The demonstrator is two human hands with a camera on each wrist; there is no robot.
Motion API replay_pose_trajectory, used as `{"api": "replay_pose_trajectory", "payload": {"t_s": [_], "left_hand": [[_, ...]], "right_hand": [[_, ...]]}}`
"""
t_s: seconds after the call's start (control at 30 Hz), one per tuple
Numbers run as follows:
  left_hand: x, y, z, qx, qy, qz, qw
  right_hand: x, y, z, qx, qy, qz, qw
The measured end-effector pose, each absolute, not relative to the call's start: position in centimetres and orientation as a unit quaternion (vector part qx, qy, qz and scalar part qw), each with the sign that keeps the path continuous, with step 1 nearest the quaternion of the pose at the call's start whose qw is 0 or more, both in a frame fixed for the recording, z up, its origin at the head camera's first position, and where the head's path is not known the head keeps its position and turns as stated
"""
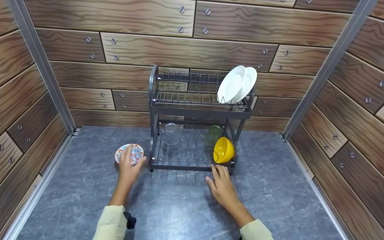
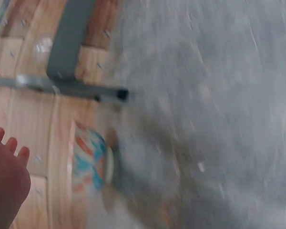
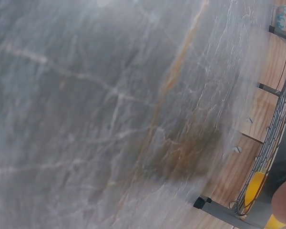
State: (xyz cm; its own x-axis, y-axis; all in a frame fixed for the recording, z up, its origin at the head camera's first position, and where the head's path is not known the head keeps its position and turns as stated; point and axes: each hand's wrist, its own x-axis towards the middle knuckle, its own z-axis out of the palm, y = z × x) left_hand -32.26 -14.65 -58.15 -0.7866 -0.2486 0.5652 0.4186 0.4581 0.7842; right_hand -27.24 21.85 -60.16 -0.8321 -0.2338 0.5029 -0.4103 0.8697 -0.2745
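Note:
My left hand (image 1: pixel 129 170) hovers over a small bowl with a colourful pattern (image 1: pixel 138 153), which stands on the floor left of the dish rack. In the left wrist view the patterned bowl (image 2: pixel 89 164) is blurred, and the hand (image 2: pixel 7 179) appears apart from it. At the rack's lower front right corner is my right hand (image 1: pixel 224 188), fingers loosely extended by the front rail. Just beyond those fingertips a yellow bowl (image 1: pixel 224 150) leans on its side on the lower tier. Only part of the right hand (image 3: pixel 285 202) shows in the right wrist view.
The two-tier dark dish rack (image 1: pixel 200 112) stands near the back wall. Two white plates (image 1: pixel 232 85) lean upright at the upper right. Below are a clear glass (image 1: pixel 171 134) at left and a greenish glass (image 1: pixel 214 135) behind the yellow bowl. Wood-patterned walls enclose the grey marbled surface.

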Motion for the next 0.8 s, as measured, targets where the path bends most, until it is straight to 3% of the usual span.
{"api": "replay_pose_trajectory", "payload": {"t_s": [0.13, 0.37, 0.8], "left_hand": [[-32.8, -16.8, -59.6, 0.003, -0.806, -0.502, 0.313], [-33.1, -19.0, -61.4, 0.085, -0.827, -0.505, 0.232], [-33.7, -19.2, -62.8, 0.103, -0.832, -0.52, 0.164]], "right_hand": [[-27.3, 21.8, -60.2, 0.174, -0.936, 0.186, 0.242], [-27.3, 21.8, -60.2, 0.184, -0.928, 0.193, 0.261], [-27.1, 21.6, -60.0, 0.174, -0.934, 0.198, 0.24]]}}
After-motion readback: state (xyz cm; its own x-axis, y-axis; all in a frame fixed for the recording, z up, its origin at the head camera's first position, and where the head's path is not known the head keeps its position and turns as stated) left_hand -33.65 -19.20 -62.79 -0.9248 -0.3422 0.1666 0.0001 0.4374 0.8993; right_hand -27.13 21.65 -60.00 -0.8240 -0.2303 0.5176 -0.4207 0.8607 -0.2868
